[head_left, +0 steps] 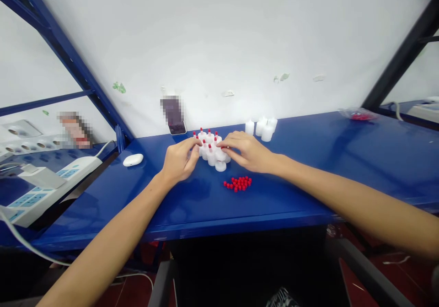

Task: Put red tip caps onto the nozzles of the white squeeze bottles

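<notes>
On the blue metal table (308, 179) stands a cluster of several small white bottles with red caps (210, 148). My left hand (180, 160) is at the cluster's left side, fingers curled against the bottles. My right hand (247, 151) rests on the cluster's right side, fingers bent over a bottle there. A small pile of loose red caps (238, 183) lies just in front of my right hand. A few uncapped white bottles (262, 128) stand behind, near the wall.
A phone (175, 117) leans on the white wall. A white earbud case (133, 159) lies left of my hands. Power strips (41, 183) lie at far left. A clear bag with red bits (358, 114) sits far right. Blue frame struts rise on both sides.
</notes>
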### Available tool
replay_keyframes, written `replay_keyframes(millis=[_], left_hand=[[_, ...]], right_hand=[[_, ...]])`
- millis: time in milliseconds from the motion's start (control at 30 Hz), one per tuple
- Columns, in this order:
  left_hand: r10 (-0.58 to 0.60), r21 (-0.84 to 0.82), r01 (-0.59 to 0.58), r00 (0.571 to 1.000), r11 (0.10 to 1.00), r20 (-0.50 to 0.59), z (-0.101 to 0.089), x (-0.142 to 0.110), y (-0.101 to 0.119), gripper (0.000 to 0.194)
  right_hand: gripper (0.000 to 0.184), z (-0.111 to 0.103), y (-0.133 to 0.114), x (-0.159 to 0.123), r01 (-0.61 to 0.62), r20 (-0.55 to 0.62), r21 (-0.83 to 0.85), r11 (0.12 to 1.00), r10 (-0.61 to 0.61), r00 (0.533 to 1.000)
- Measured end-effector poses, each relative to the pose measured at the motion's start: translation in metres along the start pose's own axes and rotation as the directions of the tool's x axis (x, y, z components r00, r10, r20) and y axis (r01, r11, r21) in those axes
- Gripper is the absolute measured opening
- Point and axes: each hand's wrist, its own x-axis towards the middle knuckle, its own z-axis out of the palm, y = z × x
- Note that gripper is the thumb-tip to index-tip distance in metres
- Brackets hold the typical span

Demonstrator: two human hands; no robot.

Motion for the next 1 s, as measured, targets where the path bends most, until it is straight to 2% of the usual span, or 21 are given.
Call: replay_keyframes(millis=[167, 267, 367, 433, 500, 567, 633, 667, 733, 800, 900, 1000], left_hand=[[0.056, -0.04, -0.055, 0.998, 0.998, 0.026, 0.003, 0.002, 0.008, 0.023], [0.076, -0.041, -0.074, 0.996, 0.996, 0.056, 0.004, 0.002, 0.01, 0.022], [0.103, -0.055, -0.097, 0.989, 0.994, 0.109, 0.004, 0.002, 0.011, 0.021], [0.131, -0.067, -0.122, 0.979, 0.99, 0.158, 0.004, 0.003, 0.012, 0.02], [0.152, -0.071, -0.141, 0.97, 0.987, 0.187, 0.004, 0.003, 0.013, 0.02], [0.164, -0.073, -0.152, 0.968, 0.986, 0.192, 0.004, 0.004, 0.015, 0.02], [0.17, -0.081, -0.157, 0.966, 0.984, 0.193, 0.004, 0.004, 0.016, 0.019], [0.172, -0.087, -0.158, 0.966, 0.984, 0.194, 0.004, 0.004, 0.016, 0.018], [0.172, -0.096, -0.156, 0.966, 0.983, 0.192, 0.004, 0.004, 0.017, 0.018], [0.167, -0.096, -0.152, 0.968, 0.984, 0.186, 0.004, 0.004, 0.017, 0.018], [0.17, -0.1, -0.155, 0.971, 0.983, 0.165, 0.005, 0.004, 0.018, 0.018], [0.18, -0.115, -0.163, 0.972, 0.98, 0.151, 0.006, 0.004, 0.019, 0.017]], right_hand=[[0.031, 0.007, -0.007, 0.001, 0.065, 0.137, -0.171, 0.983, -0.042, 0.99], [0.034, 0.007, -0.009, 0.002, 0.064, 0.142, -0.207, 0.976, -0.034, 0.989], [0.035, -0.004, -0.005, 0.004, -0.024, 0.068, -0.273, 0.962, 0.044, 0.997], [0.034, -0.019, 0.003, 0.005, -0.171, -0.01, -0.355, 0.919, 0.18, 0.984], [0.036, -0.038, 0.016, 0.002, -0.378, -0.09, -0.463, 0.802, 0.381, 0.92], [0.041, -0.056, 0.032, -0.004, -0.523, -0.121, -0.553, 0.649, 0.559, 0.82], [0.046, -0.068, 0.049, -0.013, -0.624, -0.13, -0.578, 0.526, 0.696, 0.706], [0.048, -0.071, 0.056, -0.016, -0.638, -0.096, -0.579, 0.508, 0.734, 0.672], [0.049, -0.071, 0.065, -0.022, -0.639, -0.022, -0.573, 0.513, 0.77, 0.638], [0.046, -0.067, 0.068, -0.024, -0.615, 0.049, -0.571, 0.544, 0.77, 0.636], [0.039, -0.056, 0.06, -0.02, -0.558, 0.122, -0.569, 0.605, 0.732, 0.67], [0.037, -0.045, 0.046, -0.017, -0.496, 0.218, -0.491, 0.716, 0.653, 0.725]])
